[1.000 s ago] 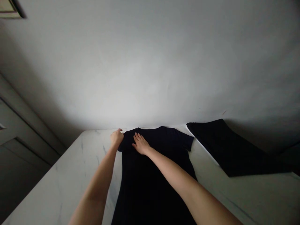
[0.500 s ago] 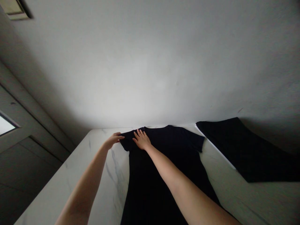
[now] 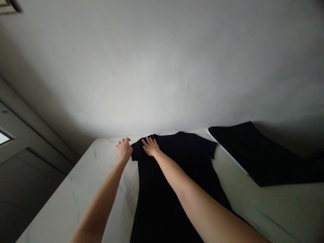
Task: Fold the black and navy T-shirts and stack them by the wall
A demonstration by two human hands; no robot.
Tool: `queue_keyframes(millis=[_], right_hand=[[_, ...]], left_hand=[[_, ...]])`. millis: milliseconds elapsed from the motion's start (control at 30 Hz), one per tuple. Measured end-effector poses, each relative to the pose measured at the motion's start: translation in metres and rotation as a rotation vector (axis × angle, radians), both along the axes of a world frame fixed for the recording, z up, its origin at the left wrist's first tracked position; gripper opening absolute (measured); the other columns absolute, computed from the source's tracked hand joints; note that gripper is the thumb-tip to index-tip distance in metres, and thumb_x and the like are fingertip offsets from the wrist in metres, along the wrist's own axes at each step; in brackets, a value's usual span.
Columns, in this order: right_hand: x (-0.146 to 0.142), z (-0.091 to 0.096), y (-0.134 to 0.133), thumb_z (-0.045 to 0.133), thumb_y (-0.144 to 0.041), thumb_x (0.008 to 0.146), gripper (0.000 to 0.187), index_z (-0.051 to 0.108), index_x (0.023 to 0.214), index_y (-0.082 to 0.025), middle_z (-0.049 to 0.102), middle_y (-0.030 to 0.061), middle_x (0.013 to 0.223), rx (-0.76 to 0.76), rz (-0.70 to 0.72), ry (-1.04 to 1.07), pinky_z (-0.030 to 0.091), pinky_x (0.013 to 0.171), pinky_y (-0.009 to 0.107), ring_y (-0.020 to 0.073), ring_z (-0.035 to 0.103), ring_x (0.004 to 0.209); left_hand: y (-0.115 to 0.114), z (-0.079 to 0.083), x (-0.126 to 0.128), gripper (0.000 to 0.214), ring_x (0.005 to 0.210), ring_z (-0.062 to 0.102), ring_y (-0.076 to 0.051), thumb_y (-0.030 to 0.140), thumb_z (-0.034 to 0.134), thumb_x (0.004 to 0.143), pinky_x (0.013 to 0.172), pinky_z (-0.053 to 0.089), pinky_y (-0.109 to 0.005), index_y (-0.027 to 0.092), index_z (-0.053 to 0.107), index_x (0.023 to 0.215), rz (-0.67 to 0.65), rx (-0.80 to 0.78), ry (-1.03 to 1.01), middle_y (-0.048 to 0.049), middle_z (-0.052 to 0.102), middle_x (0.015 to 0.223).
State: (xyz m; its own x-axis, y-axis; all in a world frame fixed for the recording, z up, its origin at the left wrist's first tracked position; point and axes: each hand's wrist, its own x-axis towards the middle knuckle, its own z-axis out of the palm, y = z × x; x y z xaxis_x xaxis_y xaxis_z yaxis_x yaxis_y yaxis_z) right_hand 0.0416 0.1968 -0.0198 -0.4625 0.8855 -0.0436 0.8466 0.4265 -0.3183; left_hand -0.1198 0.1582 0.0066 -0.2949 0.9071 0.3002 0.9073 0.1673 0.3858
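A black short-sleeved T-shirt lies spread out on a white marble-patterned table, its collar toward the wall. My right hand rests flat on the shirt's left shoulder with the fingers spread. Beside the hem of the left sleeve is my left hand, its fingers curled in and its side against the cloth; no fabric shows between the fingers. The right forearm crosses the body of the shirt and hides part of it.
Folded black cloth with a white strip along its left edge lies to the right. A pale wall rises behind the table. At the left is a panelled door; part of a frame shows in the upper left corner.
My left hand has let go of the sleeve edge and turned, its fingers now curled upward. My right hand stays on the shoulder. The view has shifted slightly.
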Motion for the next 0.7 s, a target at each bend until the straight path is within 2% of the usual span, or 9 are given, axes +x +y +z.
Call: queue_keyframes(millis=[67,167,267,367,533,600,633,667,700], right_hand=[[0.001,0.004,-0.004,0.029,-0.037,0.101,0.06,0.022,0.155,-0.013,0.012,0.0147,0.162,-0.004,0.023,0.001,0.004,0.12,0.05,0.0274,0.008,0.15],[0.011,0.004,-0.026,0.03,-0.028,0.1,0.059,0.022,0.154,-0.006,0.011,0.016,0.162,0.032,0.07,0.013,0.0,0.121,0.047,0.0254,0.003,0.15],[0.036,-0.004,-0.064,0.036,-0.031,0.099,0.058,0.031,0.151,-0.005,0.024,0.0168,0.159,0.05,0.138,0.022,0.007,0.122,0.042,0.0246,0.012,0.15],[0.071,-0.013,-0.111,0.039,-0.046,0.099,0.063,0.033,0.15,-0.01,0.026,0.0153,0.159,0.104,0.288,0.058,0.009,0.122,0.044,0.0253,0.015,0.149],[0.124,-0.012,-0.189,0.04,-0.052,0.099,0.064,0.027,0.153,-0.021,0.018,0.0104,0.162,0.078,0.545,0.115,0.005,0.121,0.048,0.0249,0.01,0.15],[0.139,-0.008,-0.207,0.044,-0.051,0.098,0.06,0.032,0.152,-0.027,0.019,0.0064,0.162,0.033,0.659,0.136,0.004,0.12,0.051,0.0262,0.01,0.15],[0.145,-0.005,-0.21,0.044,-0.05,0.098,0.055,0.037,0.149,-0.03,0.025,0.0037,0.16,-0.008,0.718,0.144,0.006,0.12,0.05,0.0257,0.015,0.149],[0.149,-0.002,-0.209,0.042,-0.047,0.1,0.048,0.045,0.145,-0.031,0.034,0.0013,0.157,-0.05,0.747,0.156,0.011,0.12,0.047,0.024,0.022,0.147],[0.152,0.001,-0.204,0.038,-0.044,0.102,0.042,0.051,0.14,-0.032,0.044,-0.0004,0.152,-0.08,0.718,0.175,0.017,0.12,0.044,0.0217,0.032,0.144]], left_hand=[[-0.002,-0.001,0.024,0.031,0.118,0.055,-0.029,0.011,0.048,0.084,0.1,0.042,-0.043,0.021,0.061,0.11,-0.212,0.016,0.07,-0.0115,0.064,0.12],[-0.005,-0.012,0.051,0.036,0.122,0.055,-0.023,0.018,0.045,0.09,0.107,0.041,-0.037,0.02,0.059,0.122,-0.55,-0.002,-0.016,-0.009,0.063,0.126],[-0.011,-0.027,0.062,0.04,0.127,0.053,-0.02,0.024,0.037,0.096,0.111,0.038,-0.036,0.018,0.056,0.13,-0.697,-0.06,-0.032,-0.0089,0.061,0.134],[-0.018,-0.037,0.062,0.043,0.136,0.044,-0.022,0.027,0.036,0.098,0.115,0.032,-0.04,0.019,0.054,0.136,-0.738,-0.159,0.097,-0.0088,0.052,0.145],[-0.03,-0.036,0.065,0.048,0.144,0.032,-0.026,0.028,0.039,0.099,0.117,0.026,-0.047,0.031,0.042,0.146,-0.656,-0.197,0.336,-0.0024,0.035,0.157],[-0.035,-0.032,0.071,0.049,0.144,0.032,-0.027,0.027,0.039,0.099,0.116,0.027,-0.048,0.031,0.041,0.147,-0.61,-0.212,0.391,-0.0028,0.035,0.157],[-0.037,-0.029,0.075,0.048,0.143,0.033,-0.028,0.027,0.04,0.098,0.116,0.027,-0.049,0.03,0.042,0.146,-0.584,-0.216,0.412,-0.0039,0.037,0.156],[-0.04,-0.027,0.08,0.047,0.143,0.033,-0.029,0.028,0.039,0.098,0.116,0.027,-0.049,0.029,0.044,0.145,-0.563,-0.213,0.428,-0.0054,0.039,0.155],[-0.043,-0.026,0.087,0.047,0.143,0.033,-0.029,0.028,0.039,0.098,0.116,0.026,-0.049,0.027,0.045,0.145,-0.549,-0.203,0.434,-0.0069,0.04,0.154]])
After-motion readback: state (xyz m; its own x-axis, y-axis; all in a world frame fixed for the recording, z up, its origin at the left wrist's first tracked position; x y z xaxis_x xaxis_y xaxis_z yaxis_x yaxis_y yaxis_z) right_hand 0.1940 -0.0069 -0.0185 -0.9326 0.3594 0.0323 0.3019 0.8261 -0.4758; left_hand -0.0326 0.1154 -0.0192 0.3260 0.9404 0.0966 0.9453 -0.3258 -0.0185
